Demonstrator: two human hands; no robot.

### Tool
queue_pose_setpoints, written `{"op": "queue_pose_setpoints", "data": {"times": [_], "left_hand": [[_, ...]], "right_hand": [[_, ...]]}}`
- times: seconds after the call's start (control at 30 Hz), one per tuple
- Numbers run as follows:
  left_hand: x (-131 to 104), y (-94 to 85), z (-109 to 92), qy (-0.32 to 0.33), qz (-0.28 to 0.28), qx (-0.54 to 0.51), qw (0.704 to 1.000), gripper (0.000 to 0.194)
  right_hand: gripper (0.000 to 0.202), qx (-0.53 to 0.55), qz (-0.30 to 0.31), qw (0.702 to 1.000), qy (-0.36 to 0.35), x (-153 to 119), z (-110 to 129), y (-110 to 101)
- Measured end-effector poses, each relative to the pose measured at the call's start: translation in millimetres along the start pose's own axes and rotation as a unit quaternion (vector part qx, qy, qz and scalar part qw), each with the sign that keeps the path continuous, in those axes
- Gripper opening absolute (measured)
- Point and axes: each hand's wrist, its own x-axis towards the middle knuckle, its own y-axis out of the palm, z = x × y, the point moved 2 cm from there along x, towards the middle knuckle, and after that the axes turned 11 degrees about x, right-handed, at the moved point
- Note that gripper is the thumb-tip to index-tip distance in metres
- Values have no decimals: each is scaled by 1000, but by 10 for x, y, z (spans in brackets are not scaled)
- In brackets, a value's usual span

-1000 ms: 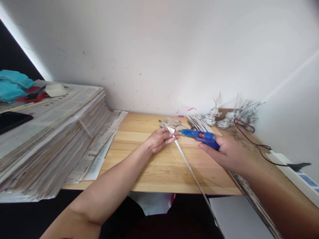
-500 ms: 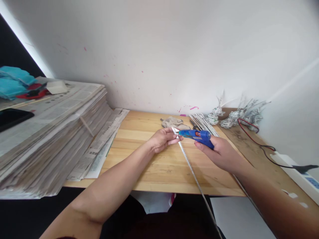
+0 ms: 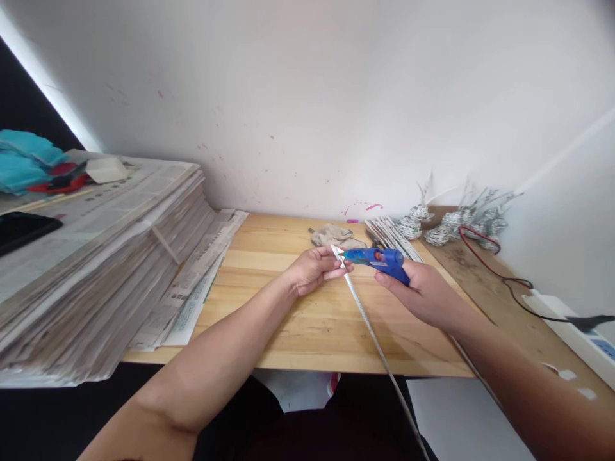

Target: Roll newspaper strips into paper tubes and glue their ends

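Observation:
My left hand (image 3: 317, 270) pinches the upper end of a long, thin rolled-newspaper stick (image 3: 369, 330), which slants down past the table's front edge toward my lap. My right hand (image 3: 425, 289) is wrapped round the handle of a blue glue gun (image 3: 377, 259). Its nozzle points left and meets, or nearly meets, the stick's end at my left fingertips; whether it touches is too small to tell. Behind my left hand a crumpled beige cloth (image 3: 334, 235) lies on the wooden table (image 3: 259, 256).
A tall newspaper stack (image 3: 158, 211) fills the left side, with a phone (image 3: 29, 227) on top. At the back right are rolled paper sticks (image 3: 391, 235) and woven paper figures (image 3: 449, 228). A cable runs to a white power strip (image 3: 571, 330) at the right.
The glue gun and my right hand have shifted very slightly left, the gun turning a little. My left hand still pinches the stick in the same place.

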Motion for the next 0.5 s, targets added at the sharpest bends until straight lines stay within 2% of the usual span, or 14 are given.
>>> {"op": "queue_pose_setpoints", "data": {"times": [0.5], "left_hand": [[-6,3,-6,-5,-7,3,1000,26]], "right_hand": [[36,-11,3,1000,-12,-18,8,-20]]}}
